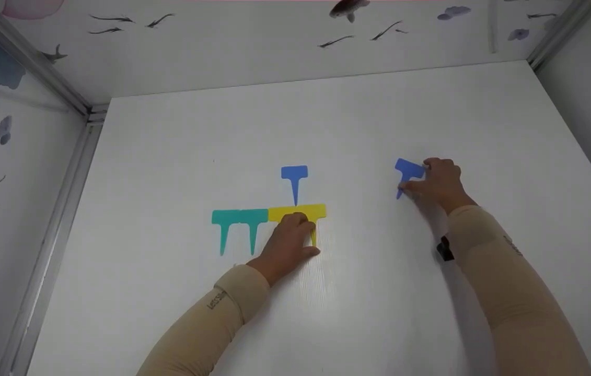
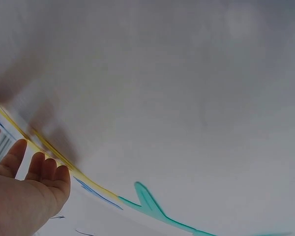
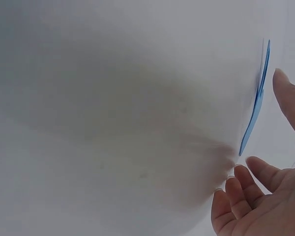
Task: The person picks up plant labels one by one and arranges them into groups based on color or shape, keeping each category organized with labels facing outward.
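My left hand rests over two yellow T-shaped plant labels, its fingertips on them and partly hiding their stems. Left of these, two teal T-shaped labels continue the row, heads edge to edge. Just above the yellow heads lies a blue T-shaped label, stem pointing down. Farther right, my right hand is at a second blue label, which lies tilted. Its thumb is by the stem and a fingertip by the head's right corner. The right wrist view shows this blue label edge-on, the thumb slightly apart from it.
The white tabletop carries the labels. A white panel with painted fish stands along the back edge, and metal framing runs up the left side. A small black object shows at the right wrist.
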`<state>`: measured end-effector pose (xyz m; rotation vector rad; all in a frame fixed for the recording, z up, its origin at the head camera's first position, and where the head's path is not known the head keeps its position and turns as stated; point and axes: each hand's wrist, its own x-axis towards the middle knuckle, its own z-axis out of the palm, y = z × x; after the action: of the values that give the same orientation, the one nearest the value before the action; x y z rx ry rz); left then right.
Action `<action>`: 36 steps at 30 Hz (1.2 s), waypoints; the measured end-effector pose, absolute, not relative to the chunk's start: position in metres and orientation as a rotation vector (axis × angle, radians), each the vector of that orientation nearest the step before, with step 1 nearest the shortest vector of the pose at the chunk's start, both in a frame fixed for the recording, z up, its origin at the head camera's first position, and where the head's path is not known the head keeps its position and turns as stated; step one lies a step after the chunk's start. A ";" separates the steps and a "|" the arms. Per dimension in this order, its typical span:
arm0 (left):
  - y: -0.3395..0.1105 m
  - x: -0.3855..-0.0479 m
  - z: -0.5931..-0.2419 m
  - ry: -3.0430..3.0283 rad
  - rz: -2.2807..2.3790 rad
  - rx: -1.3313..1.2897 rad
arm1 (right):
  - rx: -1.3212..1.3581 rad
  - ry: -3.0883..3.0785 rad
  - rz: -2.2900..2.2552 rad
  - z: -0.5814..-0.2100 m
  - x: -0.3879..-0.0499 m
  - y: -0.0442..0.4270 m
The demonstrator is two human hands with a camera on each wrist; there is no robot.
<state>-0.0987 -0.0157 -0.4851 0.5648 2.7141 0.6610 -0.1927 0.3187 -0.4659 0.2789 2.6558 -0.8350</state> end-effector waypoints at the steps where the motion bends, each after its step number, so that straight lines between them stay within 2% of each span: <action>1: -0.016 -0.099 -0.485 2.713 0.664 0.562 | 0.289 2.660 -0.828 -0.466 -0.193 0.318; 36: -0.014 -0.099 -0.484 2.722 0.647 0.565 | 0.240 2.726 -0.749 -0.471 -0.191 0.317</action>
<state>-0.0987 -0.0143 -0.4839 0.5651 2.7221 0.6473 -0.1906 0.3167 -0.4713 0.2397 2.7256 -0.7489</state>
